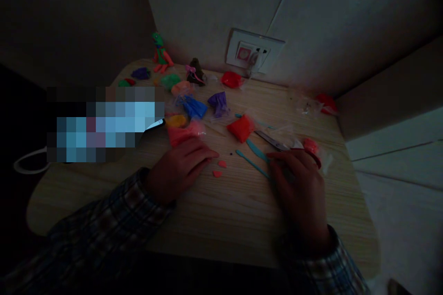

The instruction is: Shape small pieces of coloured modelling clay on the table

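Note:
My left hand (182, 168) rests on the table with its thumb and fingers pressed together; what they hold, if anything, is hidden. Just right of its fingertips lie two small coral clay pieces, an upper piece (222, 164) and a lower piece (217, 174), with a tiny dark bit (231, 153) beyond them. My right hand (299, 184) has its thumb and forefinger closed at the near end of a blue plastic clay knife (255, 148). A thinner blue modelling stick (252, 163) lies beside it, its near end by the thumb. Scissors (272, 140) lie partly under this hand.
Clay bags lie beyond my hands: red (241, 128), pink (183, 132), blue (194, 107) and purple (218, 103). A green and orange clay figure (161, 53) stands at the back left. A blurred-out lit screen (114, 124) is at left. A wall socket (254, 53) holds a plug.

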The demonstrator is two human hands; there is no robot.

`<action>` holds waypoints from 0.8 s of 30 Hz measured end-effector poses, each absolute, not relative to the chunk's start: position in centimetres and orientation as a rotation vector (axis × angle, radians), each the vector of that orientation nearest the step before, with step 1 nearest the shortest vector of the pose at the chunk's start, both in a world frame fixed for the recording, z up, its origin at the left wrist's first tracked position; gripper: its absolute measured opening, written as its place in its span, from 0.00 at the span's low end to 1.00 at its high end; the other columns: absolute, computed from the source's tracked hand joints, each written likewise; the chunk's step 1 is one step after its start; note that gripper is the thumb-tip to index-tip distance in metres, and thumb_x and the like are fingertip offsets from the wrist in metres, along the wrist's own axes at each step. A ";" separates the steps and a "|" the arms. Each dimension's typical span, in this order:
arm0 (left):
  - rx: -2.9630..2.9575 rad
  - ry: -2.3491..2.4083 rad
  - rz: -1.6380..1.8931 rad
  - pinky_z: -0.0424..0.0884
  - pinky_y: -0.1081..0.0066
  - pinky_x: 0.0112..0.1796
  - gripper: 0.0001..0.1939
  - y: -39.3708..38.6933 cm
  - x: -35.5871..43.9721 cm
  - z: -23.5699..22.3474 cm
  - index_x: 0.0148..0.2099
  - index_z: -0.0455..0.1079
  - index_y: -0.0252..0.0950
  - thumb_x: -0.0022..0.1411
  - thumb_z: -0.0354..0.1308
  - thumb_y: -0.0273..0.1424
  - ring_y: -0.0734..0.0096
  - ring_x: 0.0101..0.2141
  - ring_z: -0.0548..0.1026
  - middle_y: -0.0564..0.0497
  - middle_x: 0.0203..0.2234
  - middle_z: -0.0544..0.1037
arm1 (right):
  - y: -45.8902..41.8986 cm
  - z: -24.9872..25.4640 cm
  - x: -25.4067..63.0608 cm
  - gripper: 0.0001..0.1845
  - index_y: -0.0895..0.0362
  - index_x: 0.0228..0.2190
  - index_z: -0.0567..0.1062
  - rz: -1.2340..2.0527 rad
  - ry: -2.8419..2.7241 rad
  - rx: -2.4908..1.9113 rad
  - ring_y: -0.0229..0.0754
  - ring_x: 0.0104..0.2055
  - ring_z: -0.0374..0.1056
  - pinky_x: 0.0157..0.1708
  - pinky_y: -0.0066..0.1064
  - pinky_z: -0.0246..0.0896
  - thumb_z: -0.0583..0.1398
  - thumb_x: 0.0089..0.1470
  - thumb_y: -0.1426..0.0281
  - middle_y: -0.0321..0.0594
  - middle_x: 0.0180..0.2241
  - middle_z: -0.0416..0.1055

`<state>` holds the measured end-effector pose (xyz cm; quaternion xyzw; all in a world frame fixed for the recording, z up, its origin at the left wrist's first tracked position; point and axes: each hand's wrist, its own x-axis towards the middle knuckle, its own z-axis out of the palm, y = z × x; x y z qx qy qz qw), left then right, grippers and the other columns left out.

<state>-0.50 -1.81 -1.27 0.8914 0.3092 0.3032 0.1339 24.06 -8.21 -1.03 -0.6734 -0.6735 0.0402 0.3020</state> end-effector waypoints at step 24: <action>2.700 0.880 0.872 0.73 0.67 0.40 0.11 -1.5 -0.8 -1.1 0.42 0.72 0.30 0.67 0.49 0.27 0.67 0.38 0.73 0.46 0.35 0.76 | -8.1 -1.0 23.9 0.07 0.53 0.34 0.74 0.114 -1.765 -1.784 0.45 0.39 0.65 0.40 0.41 0.59 0.56 0.55 0.71 0.40 0.34 0.69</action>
